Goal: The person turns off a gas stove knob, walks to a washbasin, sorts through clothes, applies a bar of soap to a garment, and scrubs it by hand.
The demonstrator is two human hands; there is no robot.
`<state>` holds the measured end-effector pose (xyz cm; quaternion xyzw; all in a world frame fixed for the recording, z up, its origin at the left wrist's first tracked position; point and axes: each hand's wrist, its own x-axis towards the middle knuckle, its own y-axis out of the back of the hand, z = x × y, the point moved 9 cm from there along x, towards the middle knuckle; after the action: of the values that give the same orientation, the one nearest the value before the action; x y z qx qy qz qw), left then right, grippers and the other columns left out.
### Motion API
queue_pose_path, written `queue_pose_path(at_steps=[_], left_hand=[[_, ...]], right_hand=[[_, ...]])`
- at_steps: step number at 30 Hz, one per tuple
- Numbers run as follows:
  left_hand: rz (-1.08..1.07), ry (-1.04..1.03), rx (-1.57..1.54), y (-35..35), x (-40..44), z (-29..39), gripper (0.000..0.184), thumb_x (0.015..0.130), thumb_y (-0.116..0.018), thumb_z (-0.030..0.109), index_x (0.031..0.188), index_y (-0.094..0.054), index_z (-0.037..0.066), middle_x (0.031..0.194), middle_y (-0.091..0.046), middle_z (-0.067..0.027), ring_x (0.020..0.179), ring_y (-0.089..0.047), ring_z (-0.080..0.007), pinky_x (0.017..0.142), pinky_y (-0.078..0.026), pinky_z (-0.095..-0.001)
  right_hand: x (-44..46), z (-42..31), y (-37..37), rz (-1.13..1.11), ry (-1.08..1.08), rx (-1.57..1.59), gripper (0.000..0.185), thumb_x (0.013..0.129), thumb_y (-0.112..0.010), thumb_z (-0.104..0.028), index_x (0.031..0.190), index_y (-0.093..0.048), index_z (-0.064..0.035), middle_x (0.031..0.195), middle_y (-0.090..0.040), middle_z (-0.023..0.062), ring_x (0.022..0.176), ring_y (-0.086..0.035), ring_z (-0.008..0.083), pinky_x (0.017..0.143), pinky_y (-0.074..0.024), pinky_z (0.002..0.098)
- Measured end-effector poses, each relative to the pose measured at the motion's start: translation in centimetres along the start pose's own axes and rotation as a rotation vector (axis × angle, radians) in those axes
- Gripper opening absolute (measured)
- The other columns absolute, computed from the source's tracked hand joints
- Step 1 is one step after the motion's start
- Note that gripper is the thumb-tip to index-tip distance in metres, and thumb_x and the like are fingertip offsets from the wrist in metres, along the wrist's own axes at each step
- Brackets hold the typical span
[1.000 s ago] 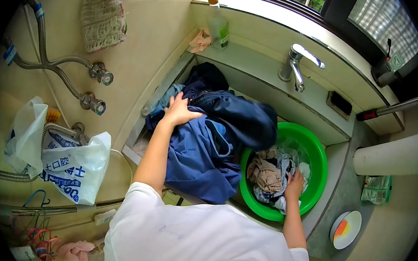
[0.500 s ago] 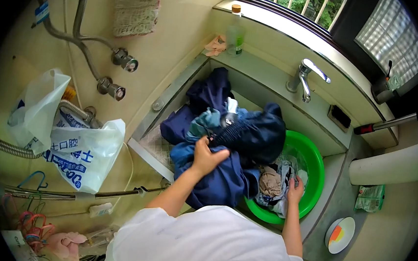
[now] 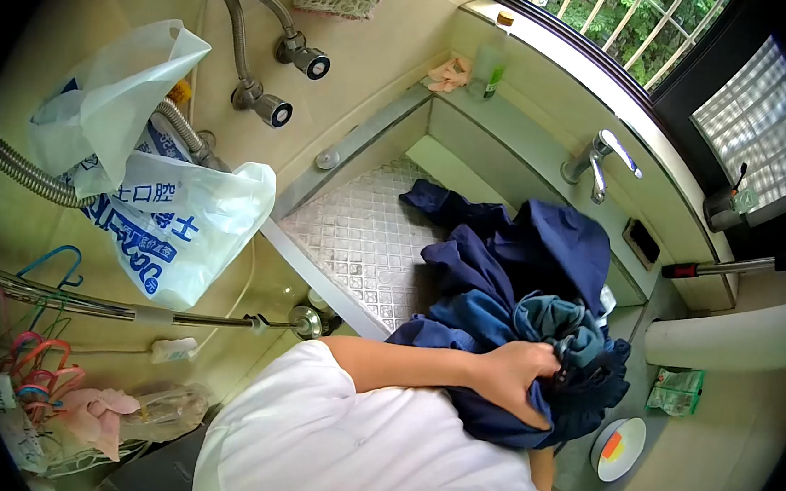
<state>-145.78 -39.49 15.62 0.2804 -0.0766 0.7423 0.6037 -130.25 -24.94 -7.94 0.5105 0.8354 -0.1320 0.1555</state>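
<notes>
My left hand (image 3: 514, 377) is closed on a bundle of dark blue clothes (image 3: 559, 249), its fingers hooked over the crumpled fabric and the thumb pressed along the near side. A teal garment (image 3: 564, 328) is bunched just beyond the fingertips. The bundle hangs over the right part of the sink (image 3: 348, 233), and one sleeve-like end trails on its textured floor. Only part of my right forearm (image 3: 540, 468) shows below the clothes; the right hand itself is hidden behind them.
A chrome faucet (image 3: 593, 164) and a scrubbing brush (image 3: 641, 243) are at the back ledge. At right lie a white bowl (image 3: 619, 450) and a green packet (image 3: 675, 391). A plastic bag (image 3: 192, 220) hangs at left above a metal rail (image 3: 193, 318) and hangers (image 3: 37, 365).
My left hand has swept right, carrying the clothes from the sink's middle to its right side. The green basin and my right hand, visible before, are now covered. The view has shifted left.
</notes>
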Motion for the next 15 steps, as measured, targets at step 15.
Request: queue_pose_path(at_steps=[15], left_hand=[[-0.464,0.116,-0.174,3.3,-2.9,-2.1,0.049,0.065,-0.077,0.029,0.099,-0.058,0.000,0.095,-0.057,-0.0122,0.092,-0.051,-0.0268,0.082,-0.041,-0.0325]], right_hand=[[-4.6,0.5,3.7,0.141,0.003,-0.041,0.041,0.085,-0.054,-0.024,0.120,-0.050,-0.0027,0.124,-0.050,0.0132,0.108,-0.050,0.0244,0.095,-0.0369,0.0342]])
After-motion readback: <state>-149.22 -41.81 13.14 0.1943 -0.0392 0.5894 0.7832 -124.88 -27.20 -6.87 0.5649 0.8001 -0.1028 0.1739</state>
